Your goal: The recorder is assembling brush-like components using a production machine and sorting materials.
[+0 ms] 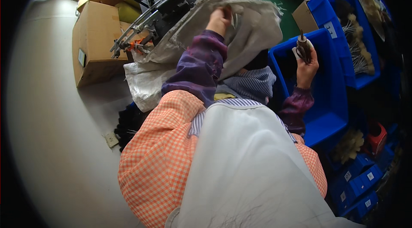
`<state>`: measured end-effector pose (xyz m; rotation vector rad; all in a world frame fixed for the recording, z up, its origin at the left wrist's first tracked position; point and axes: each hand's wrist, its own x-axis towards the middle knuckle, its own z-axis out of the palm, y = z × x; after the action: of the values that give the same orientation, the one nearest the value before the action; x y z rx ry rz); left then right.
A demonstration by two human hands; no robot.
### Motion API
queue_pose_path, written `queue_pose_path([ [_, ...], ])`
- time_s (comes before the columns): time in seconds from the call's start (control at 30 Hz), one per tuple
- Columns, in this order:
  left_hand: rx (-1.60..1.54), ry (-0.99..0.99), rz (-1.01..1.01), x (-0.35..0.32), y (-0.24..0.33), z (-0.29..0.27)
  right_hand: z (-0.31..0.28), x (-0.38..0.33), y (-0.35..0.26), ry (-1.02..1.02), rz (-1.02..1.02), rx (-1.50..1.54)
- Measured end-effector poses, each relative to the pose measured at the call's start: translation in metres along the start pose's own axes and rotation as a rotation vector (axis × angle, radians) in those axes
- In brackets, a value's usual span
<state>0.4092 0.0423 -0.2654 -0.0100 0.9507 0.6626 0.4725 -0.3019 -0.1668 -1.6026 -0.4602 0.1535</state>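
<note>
My left hand [219, 16] is stretched forward over a pale grey woven cloth [254, 26] that is draped across the bench. Its fingers are blurred, and I cannot make out whether they grip anything. My right hand [308, 67], raised at the right above the rim of a blue plastic bin [337, 95], is closed round a brown pointed tool [303, 47]. The tool's narrow tip points up and away from me. Something white shows beside the tool, against the fingers. A striped cloth [251, 83] lies just in front of my body.
A metal rail frame [171, 2] with clamps runs along the far left, beside cardboard boxes [96, 39]. Another blue bin [360, 62] at the right holds bristly tan and white pieces. Small blue boxes [358, 185] and a red object [376, 135] sit lower right.
</note>
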Motion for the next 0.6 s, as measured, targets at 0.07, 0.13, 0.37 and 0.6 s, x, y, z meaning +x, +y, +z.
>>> queue_pose_path([
  [0.07,-0.425,0.071,-0.075,-0.009,0.031,0.015,-0.006,-0.002,0.0,0.006,0.005,-0.018],
  [0.13,-0.398,-0.115,0.134,-0.027,0.042,0.039,-0.007,-0.002,-0.003,0.023,0.035,-0.007],
  [0.37,-0.039,-0.463,0.378,-0.042,0.028,0.064,0.001,-0.001,0.001,0.003,0.057,-0.074],
  [0.6,0.393,-0.457,0.931,-0.09,-0.021,0.074,-0.004,-0.003,0.001,-0.022,0.067,-0.092],
])
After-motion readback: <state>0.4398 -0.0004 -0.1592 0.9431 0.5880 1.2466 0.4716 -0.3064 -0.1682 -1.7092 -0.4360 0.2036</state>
